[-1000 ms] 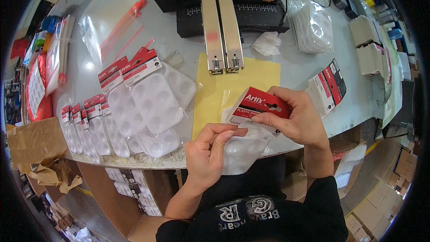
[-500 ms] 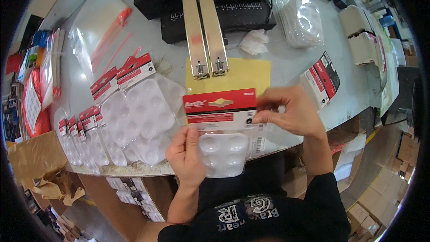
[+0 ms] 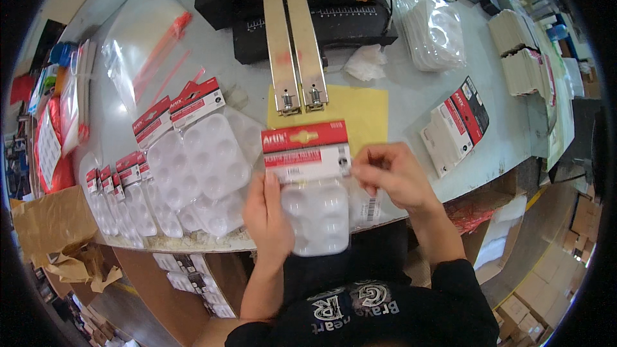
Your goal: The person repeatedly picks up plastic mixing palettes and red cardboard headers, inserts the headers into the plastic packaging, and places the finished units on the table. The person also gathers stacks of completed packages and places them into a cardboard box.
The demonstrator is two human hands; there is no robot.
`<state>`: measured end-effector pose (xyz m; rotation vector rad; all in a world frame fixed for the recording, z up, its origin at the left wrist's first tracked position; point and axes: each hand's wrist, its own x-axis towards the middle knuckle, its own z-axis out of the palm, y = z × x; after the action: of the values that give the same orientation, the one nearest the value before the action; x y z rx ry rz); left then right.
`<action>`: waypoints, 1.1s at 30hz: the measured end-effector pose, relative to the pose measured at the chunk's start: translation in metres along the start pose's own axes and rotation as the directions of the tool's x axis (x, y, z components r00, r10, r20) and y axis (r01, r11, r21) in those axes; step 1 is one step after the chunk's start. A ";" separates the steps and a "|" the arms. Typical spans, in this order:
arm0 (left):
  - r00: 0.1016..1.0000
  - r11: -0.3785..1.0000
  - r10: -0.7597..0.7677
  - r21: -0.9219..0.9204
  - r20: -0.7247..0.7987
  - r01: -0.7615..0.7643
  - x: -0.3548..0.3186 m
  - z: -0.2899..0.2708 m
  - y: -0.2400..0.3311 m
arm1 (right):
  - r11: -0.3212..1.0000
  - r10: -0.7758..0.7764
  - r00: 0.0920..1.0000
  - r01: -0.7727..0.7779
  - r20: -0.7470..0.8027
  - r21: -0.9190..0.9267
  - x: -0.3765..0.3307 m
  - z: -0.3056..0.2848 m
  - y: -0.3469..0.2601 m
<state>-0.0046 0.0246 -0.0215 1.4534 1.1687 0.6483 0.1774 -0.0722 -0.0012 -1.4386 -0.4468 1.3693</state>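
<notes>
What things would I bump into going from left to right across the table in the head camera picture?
Torn brown paper → row of small packs → left hand → held red-topped pack → right hand → stack of red and black cards.

Ahead of the left grip (image 3: 267, 209) and right grip (image 3: 385, 177), the two metal arms (image 3: 294, 51) of the black machine (image 3: 302, 0) reach toward them over the yellow sheet (image 3: 366, 112), blocking a straight path forward. Left of the left grip, overlapping blister packs (image 3: 193, 160) cover the counter (image 3: 411, 99) to its edge. Right of the right grip, a bare strip of counter runs up to the stack of cards (image 3: 456, 125).
</notes>
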 end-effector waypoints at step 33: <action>0.974 0.999 0.011 -0.054 0.226 0.001 0.003 0.032 -0.030 | 0.396 -0.579 0.613 -0.365 -0.538 -0.843 -0.034 -0.135 -0.001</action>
<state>0.0154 0.0112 -0.0582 1.4435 0.9636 0.4985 0.2879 -0.1559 -0.0116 -2.6959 -0.7448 0.0196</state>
